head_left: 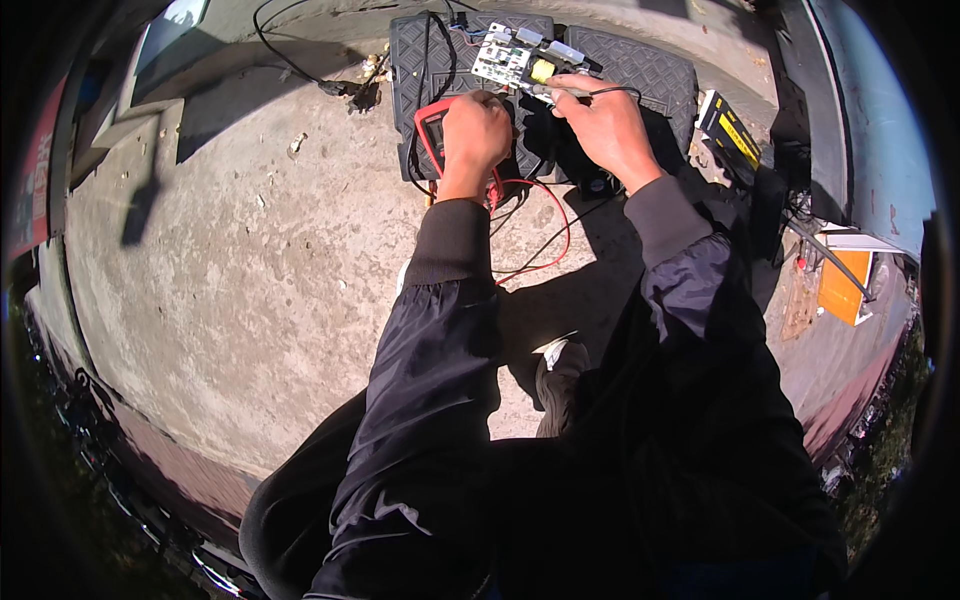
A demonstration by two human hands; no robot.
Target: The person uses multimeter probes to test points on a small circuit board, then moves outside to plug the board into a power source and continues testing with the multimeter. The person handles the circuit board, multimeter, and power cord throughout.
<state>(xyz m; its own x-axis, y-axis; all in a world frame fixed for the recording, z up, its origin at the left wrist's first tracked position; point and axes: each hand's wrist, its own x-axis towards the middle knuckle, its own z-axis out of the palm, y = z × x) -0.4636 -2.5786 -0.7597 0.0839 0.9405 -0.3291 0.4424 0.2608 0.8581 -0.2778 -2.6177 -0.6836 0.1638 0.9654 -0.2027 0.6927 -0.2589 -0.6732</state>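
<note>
My left hand is curled over a red-rimmed multimeter, hiding most of its face and my own fingertips. To its right, my right hand pinches a test probe whose dark lead loops past the fingers. Beyond both hands lies a white circuit board with a yellow-wrapped transformer and metal parts; the probe is close to its right edge, but contact cannot be made out. Underneath is a dark, ribbed plastic case. A red test lead curves over the ground below the multimeter.
A black cable with a plug runs along the ground at far left. To the right stand a black-and-yellow box and, lower down, an orange panel. A blue surface borders the right side. My shoe rests on the concrete.
</note>
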